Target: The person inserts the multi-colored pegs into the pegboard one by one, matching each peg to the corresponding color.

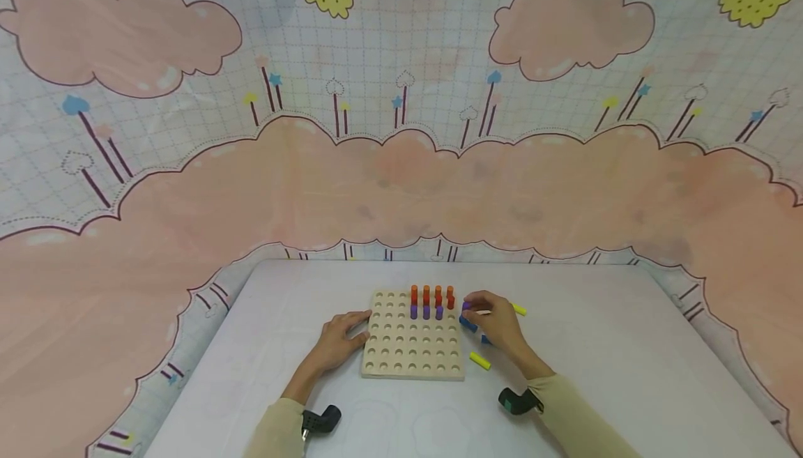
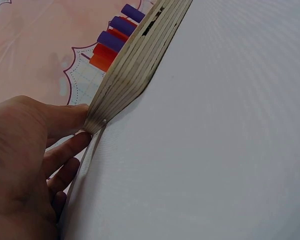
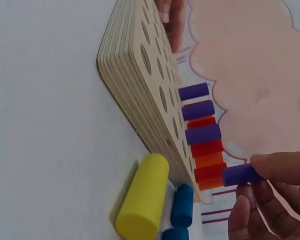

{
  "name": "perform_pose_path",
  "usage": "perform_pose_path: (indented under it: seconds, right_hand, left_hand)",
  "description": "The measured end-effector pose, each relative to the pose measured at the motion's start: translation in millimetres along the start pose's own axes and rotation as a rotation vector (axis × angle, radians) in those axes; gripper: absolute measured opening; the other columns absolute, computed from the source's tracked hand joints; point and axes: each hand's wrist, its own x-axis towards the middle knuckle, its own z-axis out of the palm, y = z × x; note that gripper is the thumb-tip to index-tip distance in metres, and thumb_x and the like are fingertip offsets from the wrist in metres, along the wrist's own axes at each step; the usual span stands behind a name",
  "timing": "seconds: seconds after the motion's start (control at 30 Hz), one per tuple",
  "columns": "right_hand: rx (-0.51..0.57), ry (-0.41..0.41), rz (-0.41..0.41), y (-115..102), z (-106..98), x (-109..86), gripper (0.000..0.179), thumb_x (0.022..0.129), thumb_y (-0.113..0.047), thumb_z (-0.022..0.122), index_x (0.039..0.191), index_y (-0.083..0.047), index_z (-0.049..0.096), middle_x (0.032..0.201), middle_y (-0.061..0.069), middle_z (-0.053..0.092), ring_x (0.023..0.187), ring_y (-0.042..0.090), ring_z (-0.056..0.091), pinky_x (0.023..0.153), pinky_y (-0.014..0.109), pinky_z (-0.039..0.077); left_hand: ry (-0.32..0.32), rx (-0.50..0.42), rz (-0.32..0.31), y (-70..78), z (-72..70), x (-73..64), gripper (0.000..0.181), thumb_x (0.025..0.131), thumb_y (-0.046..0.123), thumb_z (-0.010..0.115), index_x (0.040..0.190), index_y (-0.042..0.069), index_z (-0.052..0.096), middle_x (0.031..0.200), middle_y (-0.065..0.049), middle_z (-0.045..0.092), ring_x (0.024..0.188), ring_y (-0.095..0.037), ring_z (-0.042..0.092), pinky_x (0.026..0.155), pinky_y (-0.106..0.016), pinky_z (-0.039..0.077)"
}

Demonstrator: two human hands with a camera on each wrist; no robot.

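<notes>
I saw right hand (image 1: pixel 500 322) pinching purple peg (image 3: pixel 239 175) near board (image 1: pixel 406 346)'s right edge, close to three standing purple pegs (image 1: pixel 426 312). Left hand (image 1: pixel 339 338), fingers loosely extended, touched board's left edge.

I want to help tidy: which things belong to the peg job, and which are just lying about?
In the job:
wooden board
purple peg in the right hand
standing orange pegs, red pegs, purple pegs

Lying loose, perhaps for later:
yellow pegs
blue pegs
</notes>
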Motion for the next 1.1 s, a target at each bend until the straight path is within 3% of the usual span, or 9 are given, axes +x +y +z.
perform_pose_path:
  seconds: [0.33, 1.1]
  right_hand:
    - [0.064, -0.040, 0.020, -3, 15, 7.9, 0.022, 0.086, -0.004, 0.073, 0.108, -0.010, 0.070, 0.105, 0.005, 0.073, 0.102, 0.021, 0.067, 0.090, 0.038, 0.057]
    - [0.047, -0.083, 0.013, 5, 24, 21.3, 0.021, 0.088, -0.003, 0.070, 0.108, -0.010, 0.071, 0.104, 0.004, 0.071, 0.098, 0.019, 0.065, 0.088, 0.037, 0.056]
  left_hand:
    - [0.007, 0.006, 0.000, 1.7, 0.7, 1.6, 0.044, 0.093, 0.019, 0.065, 0.137, 0.014, 0.059, 0.140, -0.007, 0.058, 0.136, -0.033, 0.043, 0.115, -0.056, 0.020]
    - [0.018, 0.027, 0.002, 0.9, 2.9, 4.9, 0.043, 0.094, 0.021, 0.065, 0.136, 0.016, 0.059, 0.140, -0.006, 0.058, 0.135, -0.034, 0.043, 0.114, -0.057, 0.021]
